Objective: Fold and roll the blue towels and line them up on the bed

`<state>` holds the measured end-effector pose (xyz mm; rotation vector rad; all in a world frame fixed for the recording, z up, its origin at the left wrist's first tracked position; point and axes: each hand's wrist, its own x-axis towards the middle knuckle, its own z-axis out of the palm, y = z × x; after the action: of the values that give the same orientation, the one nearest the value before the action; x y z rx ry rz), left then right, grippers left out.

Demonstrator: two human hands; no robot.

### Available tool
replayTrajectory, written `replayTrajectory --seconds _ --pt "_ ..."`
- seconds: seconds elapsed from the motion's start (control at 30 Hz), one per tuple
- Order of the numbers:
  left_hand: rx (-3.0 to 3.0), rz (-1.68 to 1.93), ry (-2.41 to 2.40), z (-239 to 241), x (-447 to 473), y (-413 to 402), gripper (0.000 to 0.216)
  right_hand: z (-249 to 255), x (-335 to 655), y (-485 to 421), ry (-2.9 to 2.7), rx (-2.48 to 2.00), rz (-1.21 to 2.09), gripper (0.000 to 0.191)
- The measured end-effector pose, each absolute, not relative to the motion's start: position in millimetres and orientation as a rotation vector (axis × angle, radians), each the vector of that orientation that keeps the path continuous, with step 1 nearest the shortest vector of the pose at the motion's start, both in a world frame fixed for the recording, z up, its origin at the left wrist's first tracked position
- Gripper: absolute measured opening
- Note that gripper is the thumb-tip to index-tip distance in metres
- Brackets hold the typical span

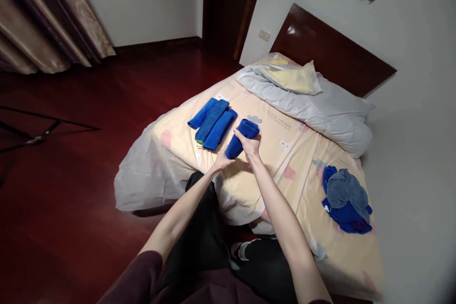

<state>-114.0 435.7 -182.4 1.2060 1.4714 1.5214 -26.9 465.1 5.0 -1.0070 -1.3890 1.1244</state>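
A rolled blue towel (241,135) lies on the pale yellow bedsheet (285,171) in front of me. My right hand (250,145) is closed around its far, thicker end. At the roll's near end, my left hand (221,160) has its fingers pressed against the cloth. Just to the left lie three rolled blue towels (213,122) side by side. Both forearms reach out from dark maroon sleeves.
A heap of loose blue and grey cloths (346,199) sits at the bed's right side. A grey duvet (320,104) and yellow pillow (295,78) lie by the dark headboard (331,52). Dark red floor (71,161) and curtains (46,19) are to the left.
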Motion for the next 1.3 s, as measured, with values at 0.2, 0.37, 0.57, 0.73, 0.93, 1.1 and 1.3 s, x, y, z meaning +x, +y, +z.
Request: replayTrajectory --seconds 0.2,0.37,0.57,0.73,0.93,1.1,1.3 --pt "1.185 1.55 1.48 -201.8 -122.4 454.3 0.055 -12.2 -41.6 481.5 -1.455 -1.074 1.143 0.04" --pt "1.209 1.577 1.508 -206.1 -129.1 457.5 0.062 -16.1 -46.2 485.2 -1.43 -1.113 1.129 0.04" --pt "1.258 1.502 1.552 -209.7 -135.9 451.1 0.066 -27.7 -47.8 485.9 -1.482 -1.159 1.122 0.043" --pt "1.242 1.487 1.544 -218.2 -135.5 450.2 0.072 -36.4 -47.6 485.3 -1.494 -1.181 1.141 0.046" --pt "1.168 1.516 1.51 -224.6 -135.8 453.5 0.08 -35.3 -48.9 484.8 -1.489 -1.166 1.157 0.048" --pt "1.188 1.541 1.489 -227.7 -135.1 452.7 0.077 -35.9 -48.8 484.7 -1.461 -1.173 1.166 0.059" --pt "1.177 1.537 1.496 -232.8 -134.5 452.1 0.067 -36.9 -47.4 486.0 -1.469 -1.162 1.176 0.063"
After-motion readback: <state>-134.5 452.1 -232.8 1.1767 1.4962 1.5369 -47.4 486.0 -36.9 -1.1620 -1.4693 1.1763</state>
